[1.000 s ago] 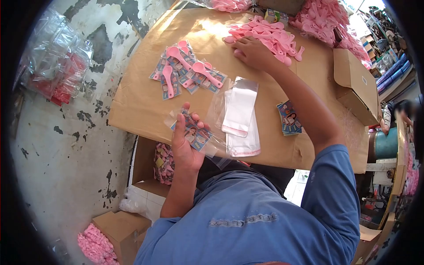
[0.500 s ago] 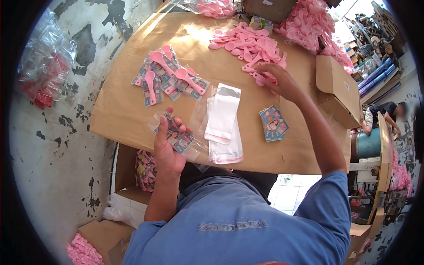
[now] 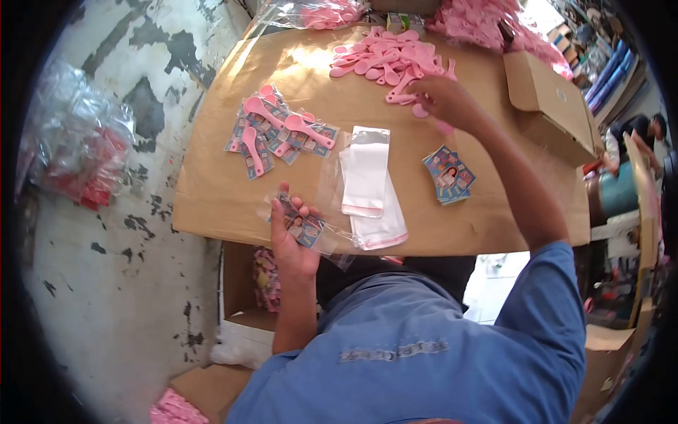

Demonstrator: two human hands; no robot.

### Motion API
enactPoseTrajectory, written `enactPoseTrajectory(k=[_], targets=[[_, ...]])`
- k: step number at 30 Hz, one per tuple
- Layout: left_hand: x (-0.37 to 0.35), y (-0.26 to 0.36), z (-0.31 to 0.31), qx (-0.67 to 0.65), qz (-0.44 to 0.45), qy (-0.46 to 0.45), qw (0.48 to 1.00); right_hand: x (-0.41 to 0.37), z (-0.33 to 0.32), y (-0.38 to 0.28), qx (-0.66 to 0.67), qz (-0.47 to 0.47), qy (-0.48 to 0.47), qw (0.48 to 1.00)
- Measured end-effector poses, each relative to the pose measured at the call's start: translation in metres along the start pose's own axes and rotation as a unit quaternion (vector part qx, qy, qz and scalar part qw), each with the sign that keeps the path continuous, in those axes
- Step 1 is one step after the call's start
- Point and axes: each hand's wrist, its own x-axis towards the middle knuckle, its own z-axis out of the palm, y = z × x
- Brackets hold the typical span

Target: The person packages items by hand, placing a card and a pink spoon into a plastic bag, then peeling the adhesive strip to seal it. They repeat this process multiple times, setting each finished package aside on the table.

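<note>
My left hand [image 3: 295, 244] is closed around a clear plastic bag with a blue printed card [image 3: 305, 229] in it, near the table's front edge. At the near side of a heap of pink spoons [image 3: 388, 56], my right hand [image 3: 448, 102] has its fingers bent together on a pink spoon; a blurred pink end shows below the palm. Packed bags with pink spoons and cards [image 3: 275, 131] lie in a group beyond my left hand. Between my hands are stacked clear, white-looking plastic bags [image 3: 367, 169]. A small stack of blue printed cards [image 3: 449, 175] lies right of them.
An open cardboard box [image 3: 551, 99] stands at the table's right edge. Large bags of pink items [image 3: 473, 25] are at the back. Plastic bags [image 3: 78, 134] hang on the left wall. Another person [image 3: 628, 138] is at the far right.
The camera view has shifted, so the table appears farther right. My right hand stays at the spoon heap, its fingers now drawn in closer. My left hand keeps hold of the bagged card.
</note>
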Motion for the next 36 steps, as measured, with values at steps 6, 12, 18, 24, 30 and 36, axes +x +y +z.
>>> enactPoseTrajectory(k=[6, 12, 18, 24, 30, 36], targets=[[0.011, 0.007, 0.014, -0.029, 0.078, -0.002, 0.997, -0.031, -0.062, -0.051, 0.377, 0.173, 0.117, 0.902], [0.036, 0.007, 0.054, -0.021, 0.209, -0.007, 0.978, -0.099, -0.049, -0.128, 0.501, 0.262, 0.128, 0.815], [0.040, -0.016, 0.073, -0.017, 0.174, -0.096, 0.980, -0.143, -0.007, -0.186, 0.617, 0.292, 0.170, 0.711], [0.031, -0.049, 0.084, -0.012, 0.095, -0.134, 0.986, -0.137, 0.006, -0.215, 0.667, 0.284, 0.195, 0.660], [0.037, -0.056, 0.075, -0.024, 0.066, -0.120, 0.990, -0.139, 0.003, -0.218, 0.623, 0.287, 0.218, 0.695], [0.030, -0.065, 0.087, 0.006, 0.074, -0.102, 0.992, -0.133, 0.003, -0.218, 0.664, 0.287, 0.180, 0.666]])
